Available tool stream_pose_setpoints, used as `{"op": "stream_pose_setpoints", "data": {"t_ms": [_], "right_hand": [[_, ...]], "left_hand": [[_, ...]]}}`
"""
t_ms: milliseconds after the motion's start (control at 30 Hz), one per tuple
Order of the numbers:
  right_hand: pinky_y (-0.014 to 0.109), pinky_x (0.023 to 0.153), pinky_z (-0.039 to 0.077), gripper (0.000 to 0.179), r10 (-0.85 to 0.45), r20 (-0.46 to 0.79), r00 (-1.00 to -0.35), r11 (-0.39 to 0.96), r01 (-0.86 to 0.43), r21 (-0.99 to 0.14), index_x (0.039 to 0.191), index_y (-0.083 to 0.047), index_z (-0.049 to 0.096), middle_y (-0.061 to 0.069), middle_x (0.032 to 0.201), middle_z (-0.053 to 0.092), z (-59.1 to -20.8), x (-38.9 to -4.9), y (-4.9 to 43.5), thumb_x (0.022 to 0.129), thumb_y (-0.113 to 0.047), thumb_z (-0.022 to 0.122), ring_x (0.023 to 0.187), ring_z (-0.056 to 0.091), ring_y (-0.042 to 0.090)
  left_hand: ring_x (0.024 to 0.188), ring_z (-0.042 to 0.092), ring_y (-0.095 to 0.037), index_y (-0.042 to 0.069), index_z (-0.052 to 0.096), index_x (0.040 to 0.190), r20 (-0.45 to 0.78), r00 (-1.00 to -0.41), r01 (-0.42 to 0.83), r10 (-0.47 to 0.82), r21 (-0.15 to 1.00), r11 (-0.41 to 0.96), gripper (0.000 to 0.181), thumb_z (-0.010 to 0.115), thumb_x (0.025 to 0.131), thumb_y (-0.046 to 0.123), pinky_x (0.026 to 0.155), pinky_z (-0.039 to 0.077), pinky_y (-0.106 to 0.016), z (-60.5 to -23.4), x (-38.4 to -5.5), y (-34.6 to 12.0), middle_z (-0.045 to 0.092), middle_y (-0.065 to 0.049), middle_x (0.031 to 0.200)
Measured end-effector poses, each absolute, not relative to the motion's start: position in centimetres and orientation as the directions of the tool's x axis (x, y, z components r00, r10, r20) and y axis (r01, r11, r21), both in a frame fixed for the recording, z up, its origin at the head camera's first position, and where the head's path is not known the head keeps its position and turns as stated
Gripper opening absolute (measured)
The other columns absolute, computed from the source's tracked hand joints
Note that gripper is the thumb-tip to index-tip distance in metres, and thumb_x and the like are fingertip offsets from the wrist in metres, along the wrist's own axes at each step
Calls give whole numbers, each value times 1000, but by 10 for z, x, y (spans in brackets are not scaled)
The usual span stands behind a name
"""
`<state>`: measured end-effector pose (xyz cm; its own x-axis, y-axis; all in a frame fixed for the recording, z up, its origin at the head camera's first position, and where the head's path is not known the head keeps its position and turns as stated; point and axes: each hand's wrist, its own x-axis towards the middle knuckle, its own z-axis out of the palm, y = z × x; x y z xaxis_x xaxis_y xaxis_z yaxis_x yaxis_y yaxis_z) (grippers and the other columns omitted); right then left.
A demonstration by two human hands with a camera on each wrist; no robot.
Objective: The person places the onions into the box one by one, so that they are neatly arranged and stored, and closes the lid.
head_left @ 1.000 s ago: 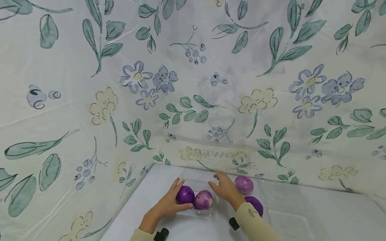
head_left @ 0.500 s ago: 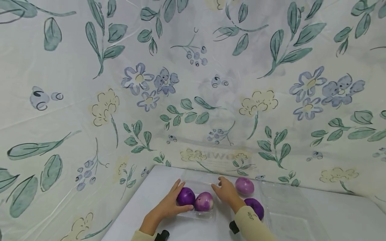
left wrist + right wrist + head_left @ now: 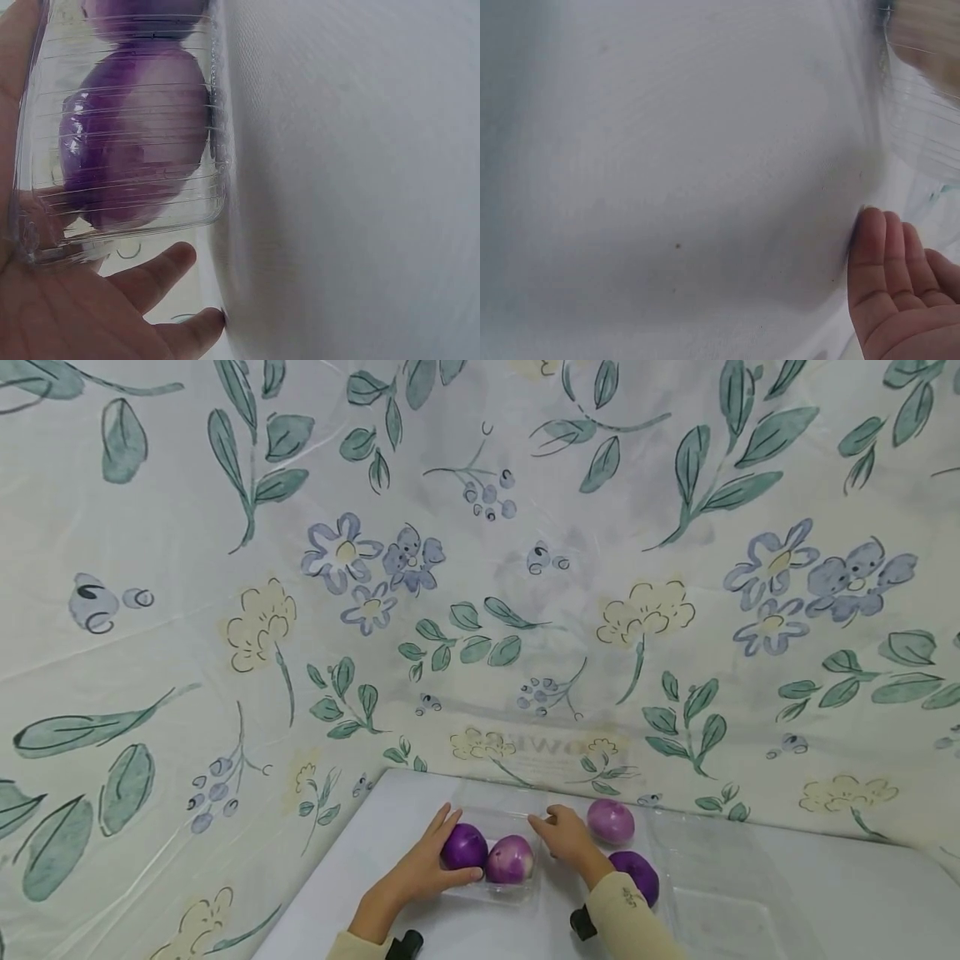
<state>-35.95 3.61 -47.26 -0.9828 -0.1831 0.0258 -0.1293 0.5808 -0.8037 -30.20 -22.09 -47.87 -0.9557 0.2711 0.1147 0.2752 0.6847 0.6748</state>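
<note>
A floral sheet (image 3: 480, 685) rises behind a white desk (image 3: 352, 852). On the right of the desk lies a wide clear tray (image 3: 716, 906). Left of it sits a smaller box (image 3: 504, 894), clear and ridged, with two round vegetables side by side in a row running left to right. Which way the box's own long axis runs is hard to tell.

The left hand (image 3: 426, 865) spans the box's left end. Its grip is spread wide, thumb to the near side, fingers to the far; the left wrist view shows two straight fingers past the box's end. The right hand (image 3: 566, 837) is beside the box's far right corner, fingertips towards it. Its grip holds nothing, fingers loosely extended; contact with the box is unclear.

In the box, the dark vegetable (image 3: 463, 846) is left, within the left grip's span, and the mottled one (image 3: 513, 858) right, slightly longer along the row. Right of the right hand, a pink vegetable (image 3: 611, 822) lies farther off and a purple one (image 3: 637, 877) nearer.
</note>
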Motion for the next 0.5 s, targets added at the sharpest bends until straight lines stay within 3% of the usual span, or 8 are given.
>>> {"op": "stream_pose_setpoints", "data": {"t_ms": [133, 300, 500], "right_hand": [[38, 71, 59, 63, -181, -13, -983, 474, -76, -877, 135, 18, 43, 33, 121, 61, -472, -359, 36, 97, -29, 61, 92, 68, 26], [38, 74, 59, 61, -173, -77, -982, 361, 9, -932, 137, 18, 38, 32, 124, 58, -472, -360, 35, 98, -23, 60, 101, 64, 28], [39, 75, 59, 61, -172, -88, -981, 332, 26, -943, 140, 18, 33, 31, 125, 59, -473, -361, 31, 98, -19, 58, 97, 64, 25]], "left_hand": [[145, 28, -49, 4, 25, 156, 105, -958, 265, 267, 683, 680, 103, 80, 79, 48, 109, 34, -66, -479, -304, -220, 9, -22, 165], [145, 27, -49, 5, 25, 156, 98, -960, 257, 263, 687, 680, 105, 80, 78, 50, 110, 33, -66, -478, -303, -219, 9, -22, 165], [146, 26, -49, 5, 24, 157, 98, -961, 253, 258, 691, 677, 106, 80, 78, 49, 111, 32, -66, -477, -302, -220, 9, -22, 165]]}}
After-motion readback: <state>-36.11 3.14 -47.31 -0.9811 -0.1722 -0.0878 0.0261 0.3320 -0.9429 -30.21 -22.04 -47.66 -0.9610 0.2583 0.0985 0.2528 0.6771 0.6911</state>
